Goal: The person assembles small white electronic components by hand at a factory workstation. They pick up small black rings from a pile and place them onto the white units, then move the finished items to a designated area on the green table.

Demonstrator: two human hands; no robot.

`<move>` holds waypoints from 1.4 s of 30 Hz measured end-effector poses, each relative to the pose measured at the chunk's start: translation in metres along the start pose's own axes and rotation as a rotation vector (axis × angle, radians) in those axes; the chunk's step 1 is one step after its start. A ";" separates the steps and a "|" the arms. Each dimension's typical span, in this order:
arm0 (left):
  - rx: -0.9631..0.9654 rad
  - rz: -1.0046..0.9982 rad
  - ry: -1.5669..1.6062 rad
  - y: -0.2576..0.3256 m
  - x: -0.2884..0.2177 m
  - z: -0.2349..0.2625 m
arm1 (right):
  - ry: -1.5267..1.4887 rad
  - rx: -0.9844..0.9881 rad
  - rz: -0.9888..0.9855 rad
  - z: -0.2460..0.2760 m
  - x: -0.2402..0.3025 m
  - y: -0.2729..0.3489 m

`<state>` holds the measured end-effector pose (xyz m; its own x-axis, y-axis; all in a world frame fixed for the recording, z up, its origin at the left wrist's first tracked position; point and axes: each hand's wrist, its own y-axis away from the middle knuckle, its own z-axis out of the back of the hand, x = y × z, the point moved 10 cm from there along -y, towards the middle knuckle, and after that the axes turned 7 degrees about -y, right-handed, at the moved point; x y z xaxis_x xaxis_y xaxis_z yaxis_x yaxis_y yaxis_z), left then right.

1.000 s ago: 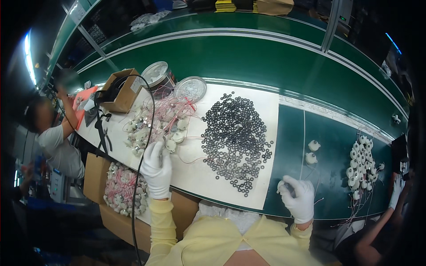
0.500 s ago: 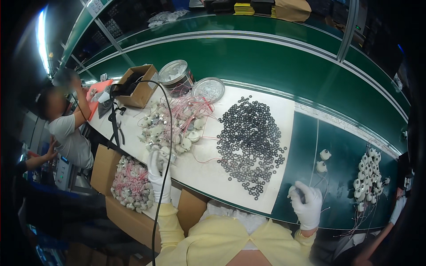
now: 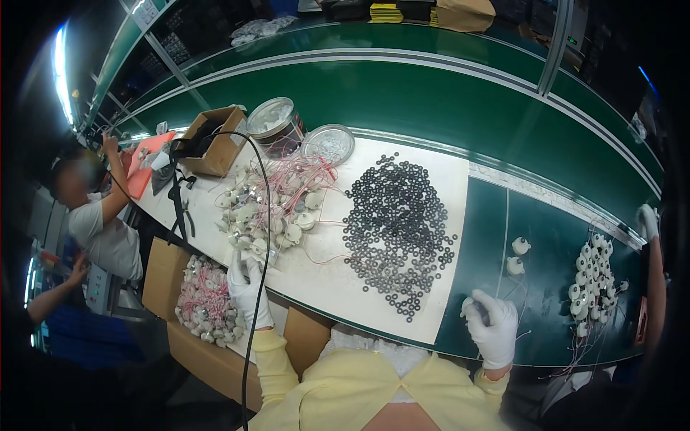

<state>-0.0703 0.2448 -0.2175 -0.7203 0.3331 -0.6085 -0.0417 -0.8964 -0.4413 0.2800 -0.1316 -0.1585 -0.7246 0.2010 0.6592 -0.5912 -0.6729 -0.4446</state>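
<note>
My left hand [image 3: 248, 291], in a white glove, reaches to the near edge of a heap of small round white motors with pink and red wires [image 3: 269, 215]. Its fingers look apart, and whether one touches a motor is hard to see. Over the green part of the table, my right hand [image 3: 494, 327], gloved too, is closed with curled fingers. Something small and dark shows between thumb and fingers, too unclear to name. Two white motors [image 3: 517, 255] lie beyond it. Between my hands a broad patch of black rings [image 3: 395, 223] covers the white sheet [image 3: 449, 244].
A cardboard box of wired motors [image 3: 208, 298] stands beside my left forearm. A black cable [image 3: 267, 201] hangs across the view. Farther back are a tin [image 3: 277, 122], its lid [image 3: 328, 146] and an open carton [image 3: 215, 147]. More motors [image 3: 593, 276] lie right, near another person's arm [image 3: 654, 280].
The view has shifted slightly. My left hand has moved a little, its fingers more apart; my right hand stays closed in place. The other person's gloved hand at right has risen toward the table's far edge.
</note>
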 end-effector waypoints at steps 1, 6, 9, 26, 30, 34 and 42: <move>-0.004 0.058 0.014 0.000 0.006 0.000 | -0.002 0.001 0.002 0.000 0.000 0.000; -0.012 -0.231 -0.393 0.003 -0.020 -0.010 | 0.003 0.004 -0.011 0.000 -0.001 0.001; -0.052 -0.239 -0.413 0.006 -0.012 -0.007 | 0.016 0.004 0.010 0.000 0.001 0.001; -0.269 0.289 0.619 -0.011 0.020 0.029 | -0.017 0.011 0.004 -0.001 -0.003 0.002; -0.285 0.316 1.074 -0.027 0.007 0.042 | -0.013 0.024 -0.003 -0.002 -0.004 0.003; -0.119 0.317 1.472 -0.049 -0.001 0.047 | -0.014 0.017 -0.019 -0.001 -0.005 0.004; -0.049 0.166 1.897 -0.064 -0.009 0.097 | -0.029 0.038 -0.034 -0.003 -0.012 0.011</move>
<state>-0.1284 0.2712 -0.1197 0.8871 0.1237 -0.4446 -0.0206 -0.9519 -0.3058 0.2812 -0.1391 -0.1729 -0.6934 0.2043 0.6910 -0.6014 -0.6923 -0.3988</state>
